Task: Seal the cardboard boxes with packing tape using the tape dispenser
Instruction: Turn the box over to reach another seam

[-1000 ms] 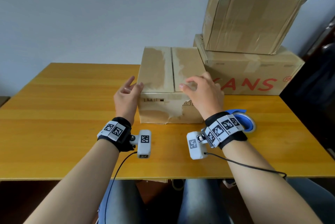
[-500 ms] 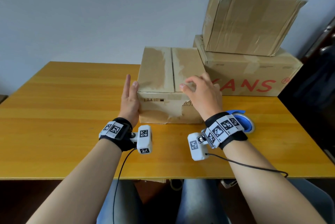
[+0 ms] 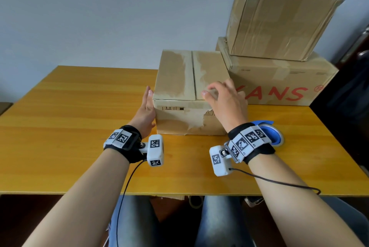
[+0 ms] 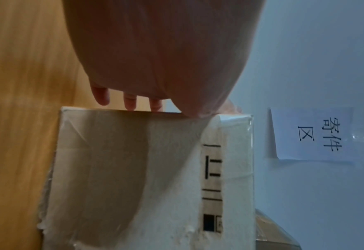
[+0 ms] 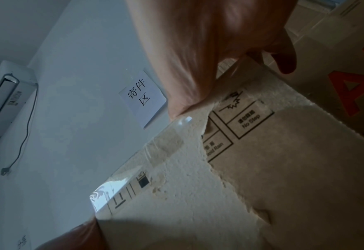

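Observation:
A small worn cardboard box stands at the table's middle, its top flaps closed with a bare seam between them. My left hand lies flat against the box's left side, fingers straight; in the left wrist view those fingertips run along the box wall. My right hand curls over the box's near right top corner, thumb on the top flap, fingers down the right side. The right wrist view shows the right hand on the top edge of the box. The blue tape dispenser lies on the table behind my right wrist.
A large box with red letters stands right of the small one and touches it, with another box stacked on top. The yellow wooden table stretches to the left. A paper sign hangs on the wall behind.
My left hand dropped from the box's top left corner and flattened against its left side. The right hand has stayed on the right corner.

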### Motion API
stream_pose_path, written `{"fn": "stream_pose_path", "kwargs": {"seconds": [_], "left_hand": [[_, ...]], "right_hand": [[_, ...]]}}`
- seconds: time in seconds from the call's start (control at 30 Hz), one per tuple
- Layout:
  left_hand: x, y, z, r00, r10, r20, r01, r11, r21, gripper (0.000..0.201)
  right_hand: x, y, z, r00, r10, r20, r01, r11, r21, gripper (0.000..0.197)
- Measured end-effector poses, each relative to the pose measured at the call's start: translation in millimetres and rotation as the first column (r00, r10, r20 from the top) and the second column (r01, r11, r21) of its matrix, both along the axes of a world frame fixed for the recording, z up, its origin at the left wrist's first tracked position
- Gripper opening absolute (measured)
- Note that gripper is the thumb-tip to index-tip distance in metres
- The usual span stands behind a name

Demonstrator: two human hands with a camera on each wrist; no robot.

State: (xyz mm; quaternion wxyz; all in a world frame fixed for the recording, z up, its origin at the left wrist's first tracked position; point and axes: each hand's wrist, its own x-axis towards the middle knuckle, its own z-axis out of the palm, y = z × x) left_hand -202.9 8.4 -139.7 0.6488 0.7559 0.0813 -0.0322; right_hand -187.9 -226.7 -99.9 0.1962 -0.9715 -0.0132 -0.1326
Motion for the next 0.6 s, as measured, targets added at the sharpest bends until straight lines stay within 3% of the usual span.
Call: {"fn": "stream_pose_path", "kwargs": {"seconds": [0.07,0.2,0.3,0.37,0.47,0.6], "left_hand": [[1.8,0.1,2.0,0.998,0.021,-0.055,-0.02,1.0,0.021,0.051],[8.5,0.0,5.9,0.984,0.102,-0.147,-0.101,0.995,0.018,0.056],[13.0,1.2,0.5,0.978,0.157,-0.139,-0.156,0.988,0.02,0.05],[12.9,-1.9,5.5,0.968,0.191,-0.164,-0.201,0.979,-0.046,0.04],[6.0,-2.8,15.8,0.954,0.23,-0.191,-0.262,0.951,-0.162,0.049],[-7.0,-0.6,16.9,0.967,0.212,-0.144,-0.241,0.944,-0.224,0.047]], "right_hand": [[0.5,0.6,-0.1,1.0,-0.007,0.001,0.007,1.0,-0.001,0.038],[-0.9,1.6,0.9,1.0,-0.012,-0.004,0.012,1.0,0.015,0.038],[-2.6,1.4,2.1,1.0,-0.02,-0.01,0.02,1.0,0.003,0.039],[-2.6,0.8,3.7,1.0,-0.025,-0.015,0.025,1.0,-0.007,0.038],[-1.6,-0.1,3.3,1.0,-0.02,-0.017,0.02,1.0,-0.006,0.038],[-0.3,-1.9,0.9,1.0,-0.016,0.0,0.016,1.0,0.007,0.037]]}}
